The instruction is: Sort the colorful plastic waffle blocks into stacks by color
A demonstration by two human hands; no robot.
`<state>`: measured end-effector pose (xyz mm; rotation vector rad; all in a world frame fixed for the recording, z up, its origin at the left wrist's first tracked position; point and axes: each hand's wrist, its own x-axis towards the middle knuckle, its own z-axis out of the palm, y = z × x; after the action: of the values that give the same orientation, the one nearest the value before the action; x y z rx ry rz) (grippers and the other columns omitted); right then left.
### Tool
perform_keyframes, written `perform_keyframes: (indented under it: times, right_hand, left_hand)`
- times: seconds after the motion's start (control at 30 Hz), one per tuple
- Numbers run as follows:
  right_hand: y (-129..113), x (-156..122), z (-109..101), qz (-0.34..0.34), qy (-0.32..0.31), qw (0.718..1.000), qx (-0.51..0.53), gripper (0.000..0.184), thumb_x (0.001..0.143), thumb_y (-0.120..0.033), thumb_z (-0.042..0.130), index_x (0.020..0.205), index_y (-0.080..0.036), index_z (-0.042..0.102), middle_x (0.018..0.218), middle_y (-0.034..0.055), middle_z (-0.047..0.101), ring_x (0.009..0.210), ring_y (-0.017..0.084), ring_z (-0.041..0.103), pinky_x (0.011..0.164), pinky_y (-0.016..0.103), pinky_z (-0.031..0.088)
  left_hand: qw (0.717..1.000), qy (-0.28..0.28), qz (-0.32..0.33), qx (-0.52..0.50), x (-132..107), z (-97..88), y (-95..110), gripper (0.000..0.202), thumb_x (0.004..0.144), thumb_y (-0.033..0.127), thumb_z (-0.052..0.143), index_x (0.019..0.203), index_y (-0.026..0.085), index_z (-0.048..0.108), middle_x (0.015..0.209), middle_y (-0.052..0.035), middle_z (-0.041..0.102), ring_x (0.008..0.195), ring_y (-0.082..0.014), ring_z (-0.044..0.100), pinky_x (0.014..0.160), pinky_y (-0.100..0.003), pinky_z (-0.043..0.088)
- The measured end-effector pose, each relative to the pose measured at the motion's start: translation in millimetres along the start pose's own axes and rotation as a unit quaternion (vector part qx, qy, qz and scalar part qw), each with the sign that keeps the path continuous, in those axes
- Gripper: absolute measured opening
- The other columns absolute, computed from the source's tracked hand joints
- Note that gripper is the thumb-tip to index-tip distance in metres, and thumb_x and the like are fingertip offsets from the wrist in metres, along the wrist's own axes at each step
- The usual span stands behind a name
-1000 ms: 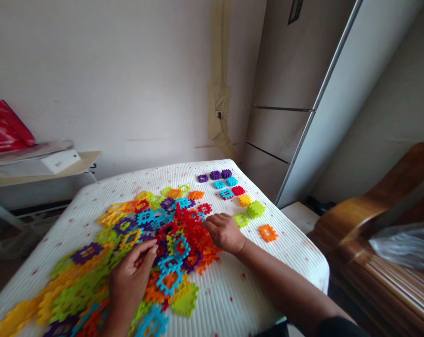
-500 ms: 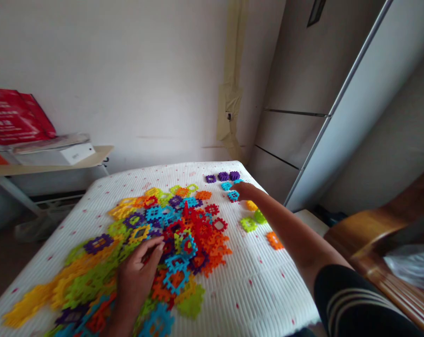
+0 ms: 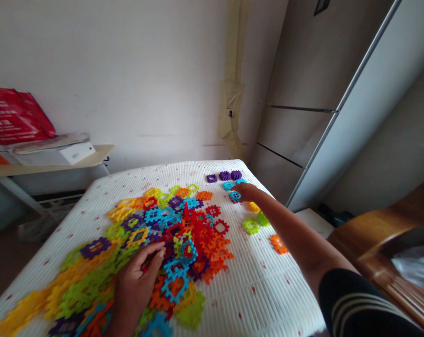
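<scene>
My left hand [image 3: 136, 276] hovers low over a mixed heap of plastic gear-edged tiles [image 3: 176, 276]. Thumb and forefinger are curled together in a pinch; whether a piece sits between them I cannot make out. Stretched to the far right, my right hand [image 3: 247, 192] has its fingers bent down among blue tiles. One blue tile [image 3: 234, 196], with red beneath it, lies just below the fingers, and another blue tile [image 3: 227, 186] is to their left. The fingertips are mostly hidden, so what they grip does not show.
Purple tiles [image 3: 225, 176] stand in a row at the far edge of the cloth-covered table [image 3: 254, 299]. Green tiles [image 3: 251, 226] and an orange tile [image 3: 278, 244] lie under my right forearm. A tall cabinet [image 3: 296, 117] rises at right; a wooden chair [image 3: 383, 234] stands near.
The view has shifted slightly. Both hands keep nearly the same places and poses, and no tile has visibly moved.
</scene>
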<state>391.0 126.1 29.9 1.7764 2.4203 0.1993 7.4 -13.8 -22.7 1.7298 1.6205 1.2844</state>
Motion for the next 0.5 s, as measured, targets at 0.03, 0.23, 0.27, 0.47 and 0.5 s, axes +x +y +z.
perform_keyframes:
  times: [0.03,0.23,0.27,0.47,0.5]
  right_hand:
    - [3,1,-3,0.002,0.001,1.000,0.000,0.061,0.065,-0.025,0.073,0.124,-0.026,0.055,0.118,0.0042,0.063,0.103,0.021,0.059,0.082,0.026,0.046]
    - [25,27,-26,0.044,0.015,0.999,-0.009,0.065,0.070,-0.022,0.067,0.131,-0.023,0.048,0.127,0.0091,0.056,0.113,0.024,0.052,0.086,0.030,0.045]
    - [26,33,-28,0.048,0.010,0.999,-0.012,0.064,0.069,-0.022,0.068,0.131,-0.024,0.049,0.125,0.0085,0.058,0.112,0.024,0.053,0.084,0.029,0.045]
    - [15,61,-21,0.055,-0.036,0.998,-0.025,0.064,0.066,-0.027,0.072,0.127,-0.027,0.053,0.112,0.0078,0.065,0.100,0.024,0.060,0.075,0.027,0.047]
    - [13,64,-20,0.055,-0.041,0.997,-0.028,0.064,0.066,-0.027,0.072,0.127,-0.028,0.053,0.113,0.0076,0.065,0.100,0.024,0.060,0.075,0.028,0.047]
  left_hand:
    - [1.000,-0.003,-0.003,0.001,0,0.0,-1,0.035,0.070,0.050,0.061,0.089,0.023,0.070,0.088,-0.0022,0.074,0.079,-0.0201,0.068,0.075,-0.029,0.054]
    - [1.000,0.002,-0.015,0.009,-2,-0.6,2,0.036,0.068,0.052,0.061,0.087,0.023,0.071,0.087,-0.0027,0.074,0.080,-0.0217,0.068,0.075,-0.031,0.055]
    - [1.000,0.004,-0.022,0.011,-1,-1.0,3,0.036,0.068,0.053,0.061,0.086,0.024,0.071,0.087,-0.0025,0.074,0.080,-0.0220,0.068,0.076,-0.031,0.055]
    - [0.998,0.003,-0.063,0.011,0,-3.0,5,0.037,0.065,0.055,0.061,0.085,0.025,0.071,0.088,-0.0014,0.073,0.083,-0.0234,0.068,0.083,-0.035,0.053]
    - [0.998,0.003,-0.065,0.012,-1,-3.1,4,0.037,0.065,0.055,0.061,0.085,0.025,0.071,0.089,-0.0013,0.073,0.083,-0.0235,0.068,0.084,-0.035,0.053]
